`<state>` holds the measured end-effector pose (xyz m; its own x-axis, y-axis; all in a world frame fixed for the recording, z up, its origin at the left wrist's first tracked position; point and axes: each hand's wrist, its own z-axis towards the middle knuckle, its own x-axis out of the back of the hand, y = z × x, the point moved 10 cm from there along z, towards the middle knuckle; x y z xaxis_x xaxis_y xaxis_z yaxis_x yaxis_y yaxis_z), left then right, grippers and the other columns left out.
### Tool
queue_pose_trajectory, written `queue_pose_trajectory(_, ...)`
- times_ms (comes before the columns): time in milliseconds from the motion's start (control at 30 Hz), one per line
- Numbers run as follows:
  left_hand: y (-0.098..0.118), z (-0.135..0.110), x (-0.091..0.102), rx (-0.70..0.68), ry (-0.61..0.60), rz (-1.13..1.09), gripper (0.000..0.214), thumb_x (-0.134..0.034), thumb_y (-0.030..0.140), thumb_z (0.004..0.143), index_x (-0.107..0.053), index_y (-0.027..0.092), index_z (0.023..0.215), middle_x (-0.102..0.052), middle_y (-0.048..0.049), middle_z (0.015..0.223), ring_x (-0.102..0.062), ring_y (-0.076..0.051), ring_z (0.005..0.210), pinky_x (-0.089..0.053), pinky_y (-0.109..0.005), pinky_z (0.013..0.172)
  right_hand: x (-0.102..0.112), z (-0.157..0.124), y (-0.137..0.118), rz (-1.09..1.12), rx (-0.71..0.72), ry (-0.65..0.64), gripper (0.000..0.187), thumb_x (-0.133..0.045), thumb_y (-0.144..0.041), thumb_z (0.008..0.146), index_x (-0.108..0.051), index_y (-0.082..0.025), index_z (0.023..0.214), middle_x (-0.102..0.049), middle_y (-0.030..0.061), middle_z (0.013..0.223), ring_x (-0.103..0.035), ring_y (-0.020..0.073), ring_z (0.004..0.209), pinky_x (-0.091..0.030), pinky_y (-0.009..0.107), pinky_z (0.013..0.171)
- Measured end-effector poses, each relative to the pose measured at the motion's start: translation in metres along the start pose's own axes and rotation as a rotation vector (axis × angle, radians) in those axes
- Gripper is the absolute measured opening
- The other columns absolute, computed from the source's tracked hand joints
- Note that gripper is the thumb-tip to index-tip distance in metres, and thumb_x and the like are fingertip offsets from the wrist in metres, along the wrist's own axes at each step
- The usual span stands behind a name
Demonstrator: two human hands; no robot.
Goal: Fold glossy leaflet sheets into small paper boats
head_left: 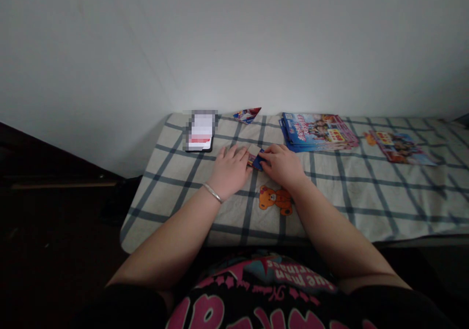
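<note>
A small folded piece of printed paper (252,161), blue and red, lies on the checked cloth between my hands. My left hand (231,168) rests flat on its left side, fingers spread and pointing away from me. On the right, my right hand (281,164) pinches the paper's blue corner between thumb and fingers. Part of the paper is hidden under both hands. Beyond them, near the wall, sits a folded paper triangle (248,115) in similar print.
A phone (201,132) with a lit screen lies at the back left. Stacked printed flyers (315,131) are at the back right, with a single flyer (403,148) farther right. The checked cloth (176,182) covers the table up to the white wall (234,40).
</note>
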<state>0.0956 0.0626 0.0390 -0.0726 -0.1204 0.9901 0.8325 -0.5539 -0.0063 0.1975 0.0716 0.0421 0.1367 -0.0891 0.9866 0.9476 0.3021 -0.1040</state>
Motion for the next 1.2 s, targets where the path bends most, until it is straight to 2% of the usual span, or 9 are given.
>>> queue_pose_trajectory(267, 0.001, -0.012, 0.016, -0.074, 0.05, -0.034, 0.028, -0.055, 0.028, 0.091, -0.07, 0.018, 0.113, -0.065, -0.0077, 0.129, -0.057, -0.027, 0.118, -0.036, -0.047, 0.107, -0.003, 0.0, 0.004, 0.026, 0.03, 0.016, 0.034, -0.055, -0.03, 0.091, -0.07, -0.025, 0.121, -0.064, 0.0082, 0.126, -0.056, 0.0279, 0.111, -0.049, 0.041, 0.092)
queue_pose_trajectory(433, -0.004, -0.008, 0.017, -0.06, 0.096, -0.05, 0.019, -0.058, 0.027, 0.09, -0.073, 0.017, 0.098, -0.072, -0.0082, 0.111, -0.061, -0.026, 0.105, -0.037, -0.048, 0.104, -0.005, -0.001, 0.006, 0.079, 0.079, 0.041, 0.036, -0.054, -0.03, 0.091, -0.069, -0.022, 0.122, -0.062, 0.0096, 0.13, -0.054, 0.028, 0.114, -0.047, 0.043, 0.096)
queue_pose_trajectory(733, -0.008, 0.001, 0.011, -0.132, 0.092, -0.079, 0.028, -0.063, 0.031, 0.091, -0.066, 0.018, 0.116, -0.07, -0.0064, 0.111, -0.06, -0.024, 0.102, -0.044, -0.04, 0.094, 0.001, -0.006, 0.0, 0.234, 0.304, 0.062, 0.041, -0.061, -0.025, 0.08, -0.069, -0.02, 0.12, -0.064, 0.01, 0.124, -0.054, 0.0252, 0.114, -0.043, 0.043, 0.103)
queue_pose_trajectory(900, -0.008, 0.001, 0.006, -0.173, 0.092, -0.072, 0.034, -0.068, 0.038, 0.088, -0.066, 0.019, 0.116, -0.069, -0.0058, 0.112, -0.059, -0.025, 0.103, -0.044, -0.039, 0.093, -0.001, -0.007, 0.0, 0.256, 0.326, 0.019, 0.048, -0.063, -0.023, 0.078, -0.066, -0.023, 0.126, -0.062, 0.0086, 0.128, -0.054, 0.0259, 0.116, -0.043, 0.045, 0.103)
queue_pose_trajectory(1100, -0.011, 0.002, 0.002, -0.166, 0.104, -0.111, 0.046, -0.07, 0.042, 0.085, -0.061, 0.018, 0.124, -0.067, -0.0074, 0.121, -0.059, -0.025, 0.11, -0.043, -0.039, 0.098, 0.0, -0.007, -0.006, 0.26, 0.337, 0.046, 0.037, -0.064, -0.031, 0.084, -0.07, -0.021, 0.119, -0.065, 0.0084, 0.124, -0.057, 0.0244, 0.111, -0.044, 0.042, 0.101)
queue_pose_trajectory(1200, -0.014, 0.005, 0.0, -0.163, 0.09, -0.139, 0.045, -0.071, 0.041, 0.085, -0.061, 0.017, 0.122, -0.069, -0.0074, 0.118, -0.061, -0.024, 0.108, -0.043, -0.038, 0.098, 0.001, -0.007, -0.007, 0.272, 0.34, 0.055, 0.033, -0.066, -0.033, 0.085, -0.071, -0.024, 0.116, -0.067, 0.0072, 0.12, -0.057, 0.0247, 0.112, -0.044, 0.043, 0.1)
